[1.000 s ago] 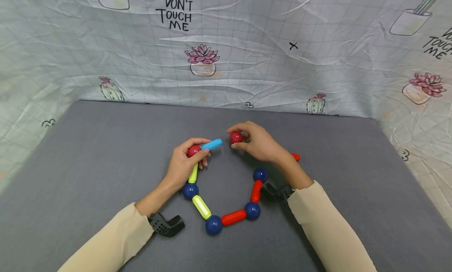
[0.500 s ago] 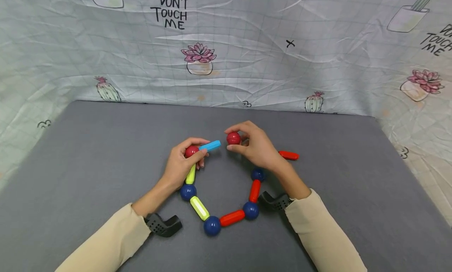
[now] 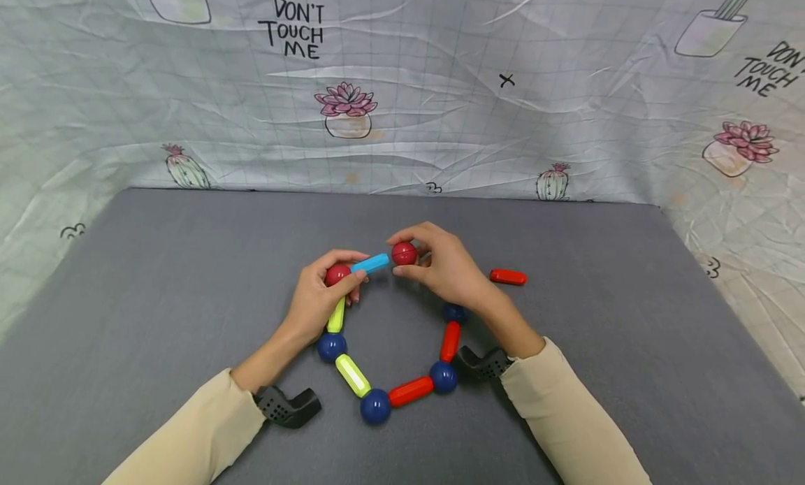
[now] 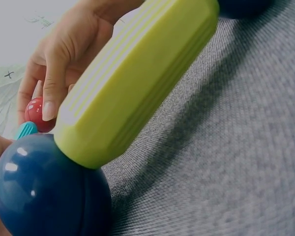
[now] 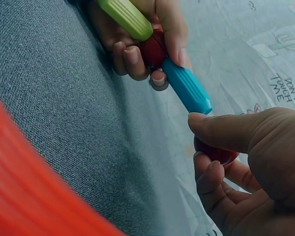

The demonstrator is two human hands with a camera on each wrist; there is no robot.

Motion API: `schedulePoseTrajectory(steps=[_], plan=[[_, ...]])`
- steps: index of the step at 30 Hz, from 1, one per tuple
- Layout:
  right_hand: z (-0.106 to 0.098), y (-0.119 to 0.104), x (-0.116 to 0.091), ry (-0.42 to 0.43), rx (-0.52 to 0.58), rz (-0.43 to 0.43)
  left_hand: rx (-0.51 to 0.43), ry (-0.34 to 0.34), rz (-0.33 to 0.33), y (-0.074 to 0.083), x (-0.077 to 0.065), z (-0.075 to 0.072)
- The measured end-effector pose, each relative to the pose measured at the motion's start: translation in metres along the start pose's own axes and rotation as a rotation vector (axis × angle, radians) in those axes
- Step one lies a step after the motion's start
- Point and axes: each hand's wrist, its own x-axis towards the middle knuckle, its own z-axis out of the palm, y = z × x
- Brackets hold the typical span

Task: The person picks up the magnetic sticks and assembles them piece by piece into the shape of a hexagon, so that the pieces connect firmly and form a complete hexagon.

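Note:
My left hand (image 3: 318, 289) grips a red ball (image 3: 337, 274) that joins a yellow-green rod (image 3: 336, 316) to a blue rod (image 3: 370, 263). Between thumb and fingers of my right hand (image 3: 448, 265) is a second red ball (image 3: 404, 253), right by the blue rod's free end. From the yellow-green rod a chain runs round toward me: a dark blue ball (image 3: 331, 347), another yellow-green rod (image 3: 353, 375), a front blue ball (image 3: 375, 407), then red rods (image 3: 411, 391) and more blue balls. In the right wrist view the blue rod (image 5: 188, 87) points at the right thumb.
A loose red rod (image 3: 508, 277) lies on the grey tabletop (image 3: 597, 317), right of my right hand. The chain's last blue ball (image 3: 454, 313) is partly under the right wrist. A printed cloth (image 3: 440, 135) hangs behind the table's back edge.
My right hand has moved left with its red ball, closing the gap to the blue rod. The loose red rod has come fully into sight. The left hand keeps its hold.

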Motion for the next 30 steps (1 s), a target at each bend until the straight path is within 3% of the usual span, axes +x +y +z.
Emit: schedulePoseTrajectory(steps=[12,21,30], plan=[[0.001,-0.004,0.000,-0.020,-0.016,-0.021,0.002,0.003,-0.006,0.000,-0.001,0.000],[-0.002,-0.007,-0.003,-0.050,-0.015,0.002,-0.015,-0.050,-0.020,0.002,-0.001,-0.001],[-0.022,-0.004,-0.013,-0.114,0.009,0.013,0.005,-0.034,-0.041,0.002,-0.002,0.000]])
